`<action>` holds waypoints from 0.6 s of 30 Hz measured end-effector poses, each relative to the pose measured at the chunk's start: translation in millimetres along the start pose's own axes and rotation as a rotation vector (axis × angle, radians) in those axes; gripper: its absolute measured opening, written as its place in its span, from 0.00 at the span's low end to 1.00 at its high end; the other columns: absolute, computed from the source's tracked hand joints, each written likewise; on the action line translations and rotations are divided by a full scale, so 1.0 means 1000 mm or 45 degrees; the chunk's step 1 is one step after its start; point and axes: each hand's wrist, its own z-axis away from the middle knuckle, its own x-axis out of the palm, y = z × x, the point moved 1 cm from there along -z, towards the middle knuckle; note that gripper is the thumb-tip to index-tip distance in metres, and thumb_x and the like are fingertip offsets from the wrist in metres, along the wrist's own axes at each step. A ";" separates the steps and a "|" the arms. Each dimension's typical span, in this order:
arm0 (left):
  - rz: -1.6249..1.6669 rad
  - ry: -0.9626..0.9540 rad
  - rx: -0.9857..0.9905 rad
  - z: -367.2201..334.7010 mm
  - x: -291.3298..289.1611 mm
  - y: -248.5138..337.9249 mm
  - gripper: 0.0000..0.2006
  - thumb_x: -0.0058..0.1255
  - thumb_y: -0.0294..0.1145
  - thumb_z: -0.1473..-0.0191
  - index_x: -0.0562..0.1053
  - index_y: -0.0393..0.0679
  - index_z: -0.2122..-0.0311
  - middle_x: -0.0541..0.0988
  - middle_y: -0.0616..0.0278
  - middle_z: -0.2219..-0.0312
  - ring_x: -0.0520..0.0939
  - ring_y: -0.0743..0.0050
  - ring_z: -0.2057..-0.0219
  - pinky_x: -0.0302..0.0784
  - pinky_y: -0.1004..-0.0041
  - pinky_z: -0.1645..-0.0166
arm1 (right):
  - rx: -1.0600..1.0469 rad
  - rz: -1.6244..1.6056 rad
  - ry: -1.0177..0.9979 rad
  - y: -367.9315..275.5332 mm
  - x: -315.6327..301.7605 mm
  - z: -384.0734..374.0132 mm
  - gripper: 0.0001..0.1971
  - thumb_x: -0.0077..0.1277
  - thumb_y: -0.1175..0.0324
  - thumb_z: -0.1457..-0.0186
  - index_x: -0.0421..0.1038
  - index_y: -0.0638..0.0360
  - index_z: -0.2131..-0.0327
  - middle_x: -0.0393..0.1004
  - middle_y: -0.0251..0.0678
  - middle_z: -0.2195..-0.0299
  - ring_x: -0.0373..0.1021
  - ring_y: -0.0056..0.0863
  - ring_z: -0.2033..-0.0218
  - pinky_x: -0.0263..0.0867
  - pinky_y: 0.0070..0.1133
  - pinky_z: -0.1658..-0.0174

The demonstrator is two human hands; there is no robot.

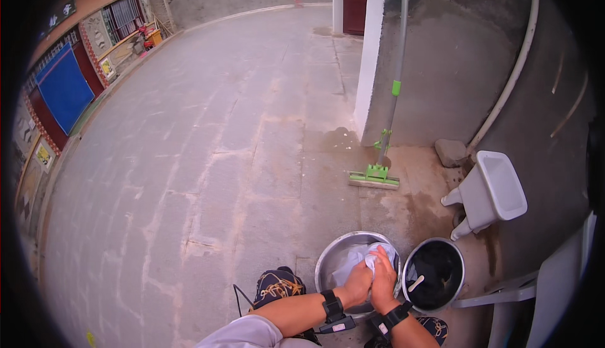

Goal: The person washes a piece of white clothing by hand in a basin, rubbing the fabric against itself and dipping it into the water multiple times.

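Note:
A white cloth (348, 266) lies partly inside a round metal basin (322, 255) in front of me. My left hand (357, 284) is closed in a fist around a bunched part of it, over the basin. Pressed close beside it, my right hand (383, 277) grips the same cloth, its fingers pointing up and away from me. The lower part of the cloth spreads down into the basin, and my hands hide some of it. Both wrists wear black straps with small devices.
Right of the basin stands a second metal basin (462, 266) with dark cloth (441, 288) and a pale-handled thing (416, 283) in it. Beyond are a white plastic stool (484, 197) tipped over, a stone (450, 153), and a green sponge mop (376, 175) leaning on the grey wall (435, 77).

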 end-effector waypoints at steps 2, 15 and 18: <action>0.258 -0.185 -0.135 -0.005 -0.010 0.015 0.11 0.39 0.29 0.46 0.69 0.41 0.59 0.74 0.62 0.68 0.75 0.72 0.67 0.70 0.71 0.62 | -0.213 0.196 -0.100 -0.030 0.015 0.023 0.12 0.40 0.71 0.45 0.69 0.67 0.60 0.60 0.51 0.46 0.51 0.41 0.41 0.42 0.28 0.39; -0.020 -0.220 -0.008 -0.027 -0.017 0.015 0.12 0.37 0.29 0.44 0.65 0.41 0.55 0.73 0.61 0.65 0.72 0.72 0.59 0.67 0.70 0.52 | -0.239 0.113 -0.095 -0.041 0.015 0.024 0.09 0.38 0.73 0.46 0.68 0.62 0.64 0.61 0.48 0.46 0.49 0.42 0.39 0.38 0.32 0.38; -0.227 -0.345 0.143 -0.014 -0.015 -0.011 0.14 0.36 0.27 0.44 0.63 0.40 0.52 0.72 0.61 0.61 0.72 0.71 0.56 0.68 0.73 0.50 | -0.129 0.102 0.007 0.004 -0.004 -0.011 0.09 0.38 0.71 0.45 0.67 0.62 0.65 0.62 0.48 0.46 0.50 0.41 0.40 0.42 0.29 0.39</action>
